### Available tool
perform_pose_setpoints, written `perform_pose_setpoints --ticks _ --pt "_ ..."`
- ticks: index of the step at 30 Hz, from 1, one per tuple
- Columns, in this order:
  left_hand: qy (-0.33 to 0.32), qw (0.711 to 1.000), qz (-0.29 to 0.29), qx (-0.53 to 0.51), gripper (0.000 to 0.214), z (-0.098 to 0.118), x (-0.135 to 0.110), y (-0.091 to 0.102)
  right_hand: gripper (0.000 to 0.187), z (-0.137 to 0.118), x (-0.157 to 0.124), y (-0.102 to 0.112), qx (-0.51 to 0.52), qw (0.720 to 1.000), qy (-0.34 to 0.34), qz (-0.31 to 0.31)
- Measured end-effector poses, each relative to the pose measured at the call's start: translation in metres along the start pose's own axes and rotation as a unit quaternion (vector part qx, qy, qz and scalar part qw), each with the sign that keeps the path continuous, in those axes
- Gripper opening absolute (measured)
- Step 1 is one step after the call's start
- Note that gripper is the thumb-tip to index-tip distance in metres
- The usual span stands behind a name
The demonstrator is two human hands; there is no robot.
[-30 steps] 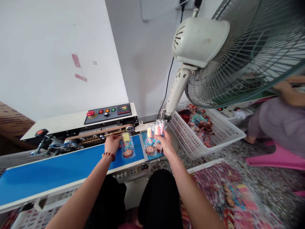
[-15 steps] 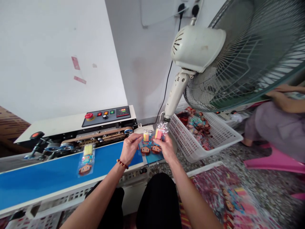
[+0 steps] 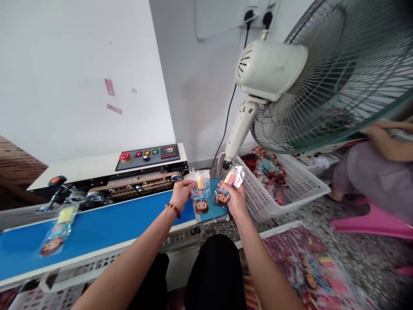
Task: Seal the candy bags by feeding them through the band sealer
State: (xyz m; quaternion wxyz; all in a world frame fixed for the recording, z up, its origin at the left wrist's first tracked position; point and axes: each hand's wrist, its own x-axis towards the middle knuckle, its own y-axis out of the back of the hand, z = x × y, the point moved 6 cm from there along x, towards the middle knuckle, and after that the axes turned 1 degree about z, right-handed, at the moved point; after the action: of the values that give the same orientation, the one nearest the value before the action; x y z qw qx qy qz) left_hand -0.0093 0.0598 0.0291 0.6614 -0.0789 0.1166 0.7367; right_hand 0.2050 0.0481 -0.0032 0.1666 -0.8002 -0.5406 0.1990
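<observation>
My left hand (image 3: 183, 194) pinches the left edge of a clear plastic packet (image 3: 201, 206) with yellow sticks and a cartoon monkey-like face, at the right end of the sealing machine's belt. In my right hand (image 3: 236, 199) is a second packet (image 3: 222, 197), tilted, with pink and yellow sticks inside; my fingers close round its side. A third packet (image 3: 58, 230) with pale yellow sticks lies on the blue conveyor belt (image 3: 129, 219), far to the left of both hands. Beside my left hand runs the machine's brown sealing band (image 3: 138, 179).
A control panel (image 3: 146, 157) tops the machine. The standing fan (image 3: 271, 69) leans over the right side. A white basket (image 3: 290, 193) of packets stands on the floor, with more packets (image 3: 309, 262) in a tray nearer. A seated person (image 3: 371, 168) is at far right, by a pink stool (image 3: 371, 221).
The packet on the belt has travelled left. My right hand has drawn its packet rightward, away from the one in my left hand, and tilted it. The view has shifted slightly.
</observation>
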Motion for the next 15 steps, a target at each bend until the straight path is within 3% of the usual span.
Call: perform_pose_setpoints --ticks 3,9,15 --pt "0.070 0.994 0.034 0.080 0.026 -0.021 0.016 0.006 0.042 -0.001 0.001 0.003 -0.014 1.000 -0.002 -0.003" --pt "0.085 0.982 0.092 0.141 0.020 -0.030 0.027 0.037 0.042 0.011 -0.005 -0.007 -0.037 0.999 -0.026 -0.025" --pt "0.088 0.976 0.123 0.157 0.018 -0.036 0.020 0.089 0.049 0.023 -0.017 -0.028 -0.059 0.993 -0.072 -0.067"
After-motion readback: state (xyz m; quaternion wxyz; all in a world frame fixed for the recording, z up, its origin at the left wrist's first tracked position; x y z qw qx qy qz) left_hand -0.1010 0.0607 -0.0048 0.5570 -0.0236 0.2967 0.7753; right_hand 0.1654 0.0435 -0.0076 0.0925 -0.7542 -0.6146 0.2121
